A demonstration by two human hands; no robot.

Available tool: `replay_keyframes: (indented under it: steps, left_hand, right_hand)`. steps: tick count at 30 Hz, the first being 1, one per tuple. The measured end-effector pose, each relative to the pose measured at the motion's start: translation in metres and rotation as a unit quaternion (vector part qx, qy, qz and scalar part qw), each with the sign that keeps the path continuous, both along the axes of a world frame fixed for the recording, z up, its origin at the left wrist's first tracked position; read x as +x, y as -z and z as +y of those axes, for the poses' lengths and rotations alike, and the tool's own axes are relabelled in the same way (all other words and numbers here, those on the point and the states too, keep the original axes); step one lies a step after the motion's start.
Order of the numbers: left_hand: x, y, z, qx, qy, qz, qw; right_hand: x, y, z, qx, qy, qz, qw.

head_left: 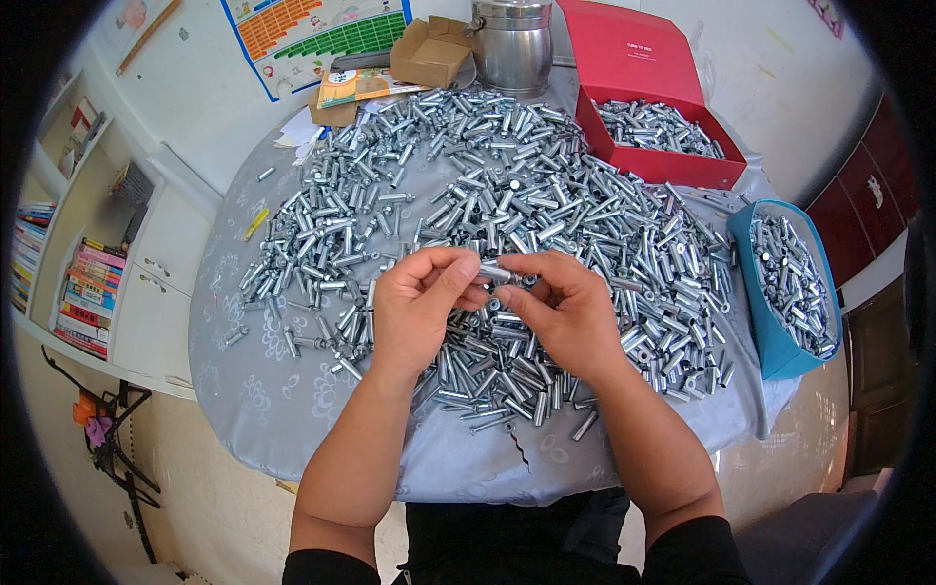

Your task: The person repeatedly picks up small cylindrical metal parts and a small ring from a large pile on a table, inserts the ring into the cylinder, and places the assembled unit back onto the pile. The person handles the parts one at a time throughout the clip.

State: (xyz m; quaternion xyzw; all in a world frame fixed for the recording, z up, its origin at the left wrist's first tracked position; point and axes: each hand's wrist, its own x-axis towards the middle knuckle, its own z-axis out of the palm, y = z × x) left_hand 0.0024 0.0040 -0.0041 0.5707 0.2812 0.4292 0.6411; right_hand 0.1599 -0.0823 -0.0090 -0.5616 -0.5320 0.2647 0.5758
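2 hands (419, 302) (561, 312), 1 table (292, 409), 1 red box (653, 97), 1 blue tub (770, 341), 1 steel pot (512, 44), 1 cardboard box (429, 54) — metal bolts (507, 185) — too many to count.

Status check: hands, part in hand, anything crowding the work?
Left hand and right hand pinch one small silver metal bolt together. Loose heap of silver bolts directly beneath. Nothing blocking.

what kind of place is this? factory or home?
Likely a home doing piecework, not a factory: a cloth-covered round table heaped with metal bolts, a bookshelf beside it, and a red box of bolts.
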Motion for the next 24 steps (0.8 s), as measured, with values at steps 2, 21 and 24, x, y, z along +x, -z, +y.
replay_keyframes:
  steps: [2, 21, 24]
  left_hand:
    - [0.001, 0.000, -0.001, 0.001, -0.012, 0.008, 1.000]
    - [0.001, -0.001, -0.002, 0.000, 0.036, 0.014, 0.999]
    - [0.001, -0.005, -0.004, -0.019, 0.034, 0.023, 0.999]
  right_hand:
    - [0.000, 0.000, 0.000, -0.010, 0.016, -0.001, 1.000]
    - [-0.003, -0.002, 0.000, -0.004, 0.049, 0.047, 0.998]
    - [0.000, -0.007, 0.000, -0.059, 0.000, 0.134, 0.989]
